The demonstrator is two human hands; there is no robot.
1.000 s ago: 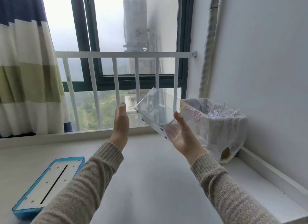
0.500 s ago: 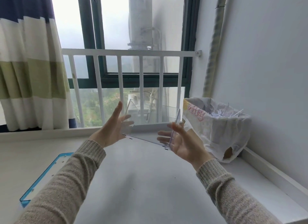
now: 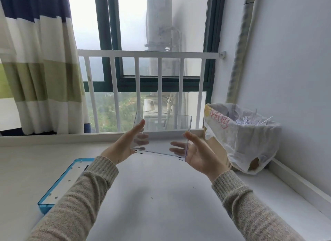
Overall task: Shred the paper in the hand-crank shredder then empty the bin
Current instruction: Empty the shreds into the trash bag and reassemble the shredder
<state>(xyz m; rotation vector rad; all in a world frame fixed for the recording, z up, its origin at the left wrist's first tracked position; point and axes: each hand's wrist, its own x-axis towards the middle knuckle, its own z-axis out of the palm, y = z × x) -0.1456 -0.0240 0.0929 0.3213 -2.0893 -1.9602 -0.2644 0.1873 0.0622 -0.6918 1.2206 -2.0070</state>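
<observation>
While it is held up above a white sill (image 3: 161, 196), a clear plastic bin (image 3: 162, 133) is gripped at its 2 ends by 2 hands.

The left hand (image 3: 123, 147) is clamped on the left wall, thumb outside, fingers (image 3: 141, 139) seen through the plastic; the right hand (image 3: 198, 153) is clamped likewise on the right wall. Right of the right fingers, a bag-lined box (image 3: 241, 138) holding paper shreds (image 3: 250, 119) is seen. Below the left wrist, a blue shredder lid (image 3: 59, 187) is laid flat.
</observation>
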